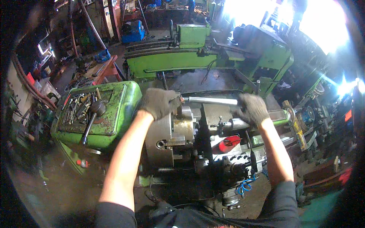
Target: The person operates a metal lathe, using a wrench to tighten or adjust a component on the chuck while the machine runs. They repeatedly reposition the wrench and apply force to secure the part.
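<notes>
My left hand [159, 103], in a dark work glove, is closed at the top of a large metal lathe chuck [159, 131]. Its fingers sit by the inner end of a silver pipe [213, 100], and they hide most of what they grip. The pipe lies roughly level above the lathe, running to the right. Around its outer end is my gloved right hand [253, 109], fingers wrapped. Stepped jaws [184, 129] show on the chuck's right face. Below the right hand is the tailstock's metal quill [238, 123].
Wrenches and other tools [80, 108] lie on the green headstock [131, 95] at left, beside a lever [91, 123]. A red object [229, 143] rests behind the tool post [237, 165]. A blue coiled hose [244, 187] hangs nearer me. Another green lathe [171, 64] stands beyond.
</notes>
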Action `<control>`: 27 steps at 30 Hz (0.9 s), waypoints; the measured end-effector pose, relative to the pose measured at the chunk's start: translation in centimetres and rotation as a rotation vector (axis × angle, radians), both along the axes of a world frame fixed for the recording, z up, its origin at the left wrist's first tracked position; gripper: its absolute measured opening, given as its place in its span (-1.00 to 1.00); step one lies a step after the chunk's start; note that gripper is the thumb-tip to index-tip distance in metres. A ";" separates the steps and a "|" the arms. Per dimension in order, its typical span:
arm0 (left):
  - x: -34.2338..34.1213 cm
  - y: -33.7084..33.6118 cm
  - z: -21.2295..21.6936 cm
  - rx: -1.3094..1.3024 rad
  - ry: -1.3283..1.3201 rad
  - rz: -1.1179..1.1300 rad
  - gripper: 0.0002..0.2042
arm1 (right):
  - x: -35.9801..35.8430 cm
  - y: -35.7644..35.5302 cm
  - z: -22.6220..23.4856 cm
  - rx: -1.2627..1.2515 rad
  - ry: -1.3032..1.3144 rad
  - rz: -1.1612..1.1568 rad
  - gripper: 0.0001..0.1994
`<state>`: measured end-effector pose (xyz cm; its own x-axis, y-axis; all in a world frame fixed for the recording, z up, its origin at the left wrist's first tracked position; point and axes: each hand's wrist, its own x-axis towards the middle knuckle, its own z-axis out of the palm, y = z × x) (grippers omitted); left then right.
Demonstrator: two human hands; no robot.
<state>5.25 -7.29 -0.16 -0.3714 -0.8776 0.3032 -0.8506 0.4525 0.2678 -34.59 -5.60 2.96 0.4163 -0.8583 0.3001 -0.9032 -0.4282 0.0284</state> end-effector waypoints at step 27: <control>-7.4 6.4 -4.4 0.015 -0.653 -0.225 -0.82 | 28.0 -25.4 -2.0 -0.093 0.219 0.431 -0.69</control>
<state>-2.19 -0.89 -4.60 -0.6472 -0.7603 -0.0564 -0.7257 0.6370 -0.2602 -6.64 -30.97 0.98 0.7893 -0.5681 0.2329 -0.6133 -0.7482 0.2533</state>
